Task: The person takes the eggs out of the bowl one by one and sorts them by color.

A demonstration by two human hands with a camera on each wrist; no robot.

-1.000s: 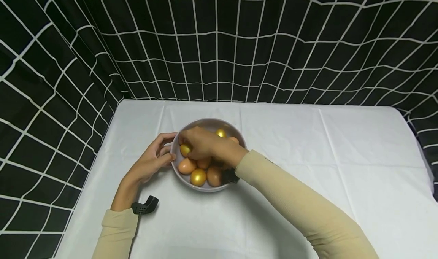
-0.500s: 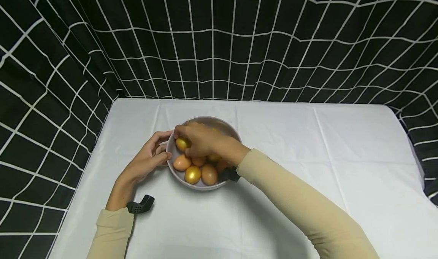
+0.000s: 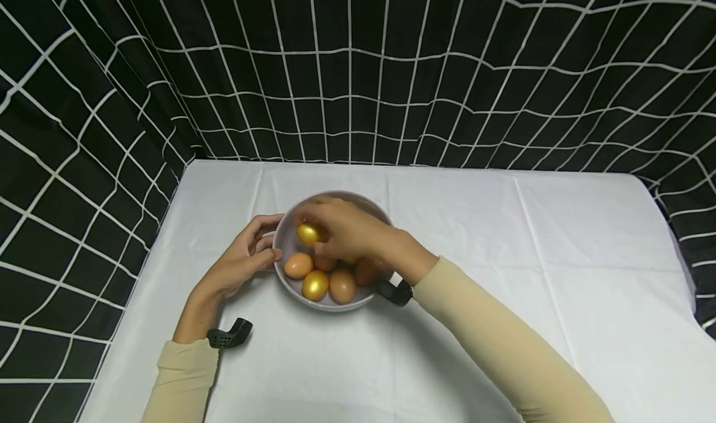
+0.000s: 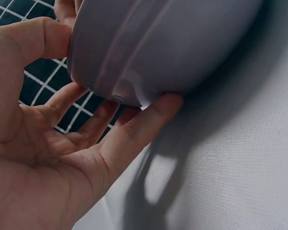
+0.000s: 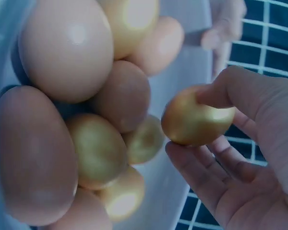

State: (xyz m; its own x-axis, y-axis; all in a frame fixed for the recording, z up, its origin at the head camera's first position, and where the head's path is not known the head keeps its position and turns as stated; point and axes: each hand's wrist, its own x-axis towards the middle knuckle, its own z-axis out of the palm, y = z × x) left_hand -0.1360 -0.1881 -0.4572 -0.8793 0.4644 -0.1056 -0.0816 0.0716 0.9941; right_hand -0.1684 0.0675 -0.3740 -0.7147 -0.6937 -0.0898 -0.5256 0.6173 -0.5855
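Observation:
A greyish-mauve bowl (image 3: 331,309) stands on the table with brown and gold eggs in it. My right hand (image 3: 349,227) is over the bowl and pinches a gold egg (image 5: 198,115) between thumb and fingers. In the right wrist view that egg is apart from the others. My left hand (image 3: 246,255) holds the bowl's left side. Its thumb (image 4: 55,38) is at the rim and a finger (image 4: 149,122) touches the outer wall lower down. A brown egg (image 3: 342,286) and another gold egg (image 3: 316,285) lie near the bowl's front. The right forearm and hand hide several eggs from the head view.
A white cloth (image 3: 475,236) covers the table. Black curtain (image 3: 369,75) with a white grid surrounds its back and sides. Black wrist devices sit on the left wrist (image 3: 230,334) and the right wrist (image 3: 396,291).
My right hand, with the gold egg, has moved rightward and up from the bowl's left inner side. The left hand stays at the bowl. The head view has shifted slightly.

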